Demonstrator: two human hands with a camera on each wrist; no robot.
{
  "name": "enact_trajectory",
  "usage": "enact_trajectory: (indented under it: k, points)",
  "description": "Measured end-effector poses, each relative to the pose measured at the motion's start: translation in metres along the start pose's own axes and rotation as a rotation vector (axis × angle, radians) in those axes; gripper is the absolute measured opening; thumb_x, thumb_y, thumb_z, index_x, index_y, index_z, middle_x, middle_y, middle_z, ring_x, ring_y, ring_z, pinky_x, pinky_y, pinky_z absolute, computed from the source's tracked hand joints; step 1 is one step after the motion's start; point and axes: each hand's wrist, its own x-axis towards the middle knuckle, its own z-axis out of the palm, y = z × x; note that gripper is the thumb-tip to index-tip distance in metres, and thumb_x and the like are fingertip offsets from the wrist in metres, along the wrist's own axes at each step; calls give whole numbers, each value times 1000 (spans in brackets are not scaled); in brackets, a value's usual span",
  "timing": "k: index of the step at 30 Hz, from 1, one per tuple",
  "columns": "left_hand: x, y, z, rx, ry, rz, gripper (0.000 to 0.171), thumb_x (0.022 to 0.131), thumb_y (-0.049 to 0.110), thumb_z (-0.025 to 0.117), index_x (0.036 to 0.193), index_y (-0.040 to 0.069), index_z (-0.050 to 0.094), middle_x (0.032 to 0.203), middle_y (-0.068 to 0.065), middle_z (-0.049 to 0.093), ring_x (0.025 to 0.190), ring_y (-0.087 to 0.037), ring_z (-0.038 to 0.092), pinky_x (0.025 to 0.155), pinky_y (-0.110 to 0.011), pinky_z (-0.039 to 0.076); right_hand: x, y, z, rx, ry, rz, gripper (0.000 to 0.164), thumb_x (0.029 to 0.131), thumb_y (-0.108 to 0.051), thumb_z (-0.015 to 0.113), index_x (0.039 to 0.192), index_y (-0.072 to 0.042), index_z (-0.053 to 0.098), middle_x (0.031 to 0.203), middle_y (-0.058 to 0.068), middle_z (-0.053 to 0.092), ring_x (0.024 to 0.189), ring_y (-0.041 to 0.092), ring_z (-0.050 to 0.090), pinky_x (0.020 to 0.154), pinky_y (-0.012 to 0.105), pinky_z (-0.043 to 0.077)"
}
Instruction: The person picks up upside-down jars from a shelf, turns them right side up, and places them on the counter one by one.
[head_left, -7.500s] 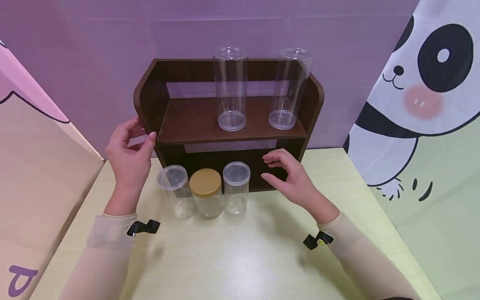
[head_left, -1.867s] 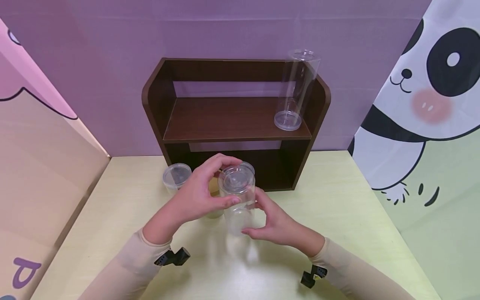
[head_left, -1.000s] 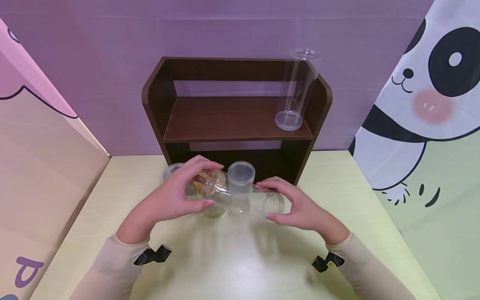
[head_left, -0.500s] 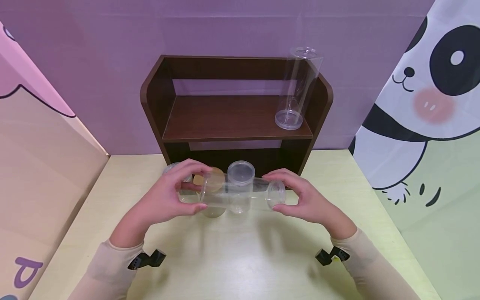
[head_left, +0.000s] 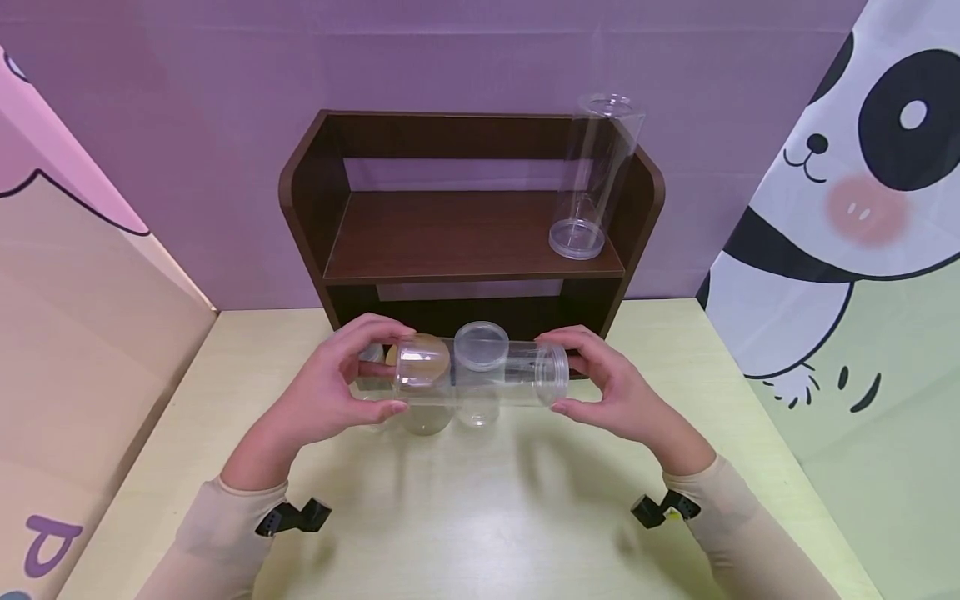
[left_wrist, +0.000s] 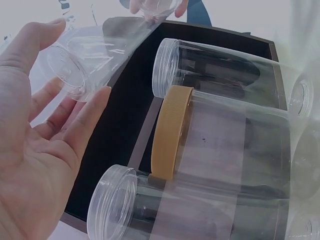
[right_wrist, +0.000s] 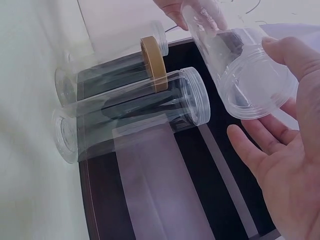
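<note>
The left hand (head_left: 330,385) and right hand (head_left: 615,390) each grip one end of the clear jar (head_left: 483,385), level between them above the bench (head_left: 450,525). Even, light pressure suits its walls best, clear of the tan-lidded jar (left_wrist: 172,132) just beyond both hands.

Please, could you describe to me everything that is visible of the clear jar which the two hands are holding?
The jar is a tall, see-through cylinder, apparently plastic, with no contents visible inside. It is held sideways, roughly level, seemingly above the table and in front of the shelf unit. The left hand holds its plainer end; the right hand holds the other end, which has a ridged, clear rim that looks like a lid.
</note>
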Motion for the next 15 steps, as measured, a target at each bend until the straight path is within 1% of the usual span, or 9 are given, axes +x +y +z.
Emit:
enact_trajectory:
  k: [4, 6, 9, 11, 15]
  points:
    - [0, 0, 0, -21, 10, -3, 79, 72, -19, 94, 143, 1, 64, 142, -13, 59, 126, -36, 62, 99, -40, 65, 1, 0, -1, 10, 7, -3, 78, 80, 24, 83, 150, 12, 51, 147, 35, 51, 135, 28, 58, 115, 38, 55]
    - [0, -1, 0, -25, 14, -3, 78, 72, -19, 94, 142, 1, 64, 141, -13, 59, 127, -35, 62, 99, -41, 65, 1, 0, -1, 20, 7, -5, 78, 80, 24, 82, 150, 13, 51, 147, 36, 50, 136, 28, 57, 115, 38, 55]
    - [0, -3, 1, -27, 18, 0, 77, 72, -20, 93, 142, -2, 63, 140, -14, 59, 127, -31, 61, 99, -40, 65, 1, -1, -2, 31, 8, -5, 77, 80, 25, 81, 150, 13, 51, 146, 37, 50, 137, 28, 57, 116, 39, 55]
    - [0, -4, 1, -26, 17, 7, 77, 72, -21, 92, 142, -4, 62, 140, -15, 59, 127, -31, 62, 99, -40, 64, 1, -1, -2, 32, 11, -9, 77, 79, 26, 81, 150, 13, 51, 146, 37, 50, 137, 28, 57, 115, 40, 55]
    - [1, -4, 2, -16, 11, 16, 79, 73, -22, 91, 143, -7, 60, 141, -18, 59, 126, -38, 62, 101, -39, 64, 0, -1, -2, 24, 30, -8, 78, 79, 27, 81, 150, 12, 52, 147, 31, 52, 138, 29, 57, 115, 40, 55]
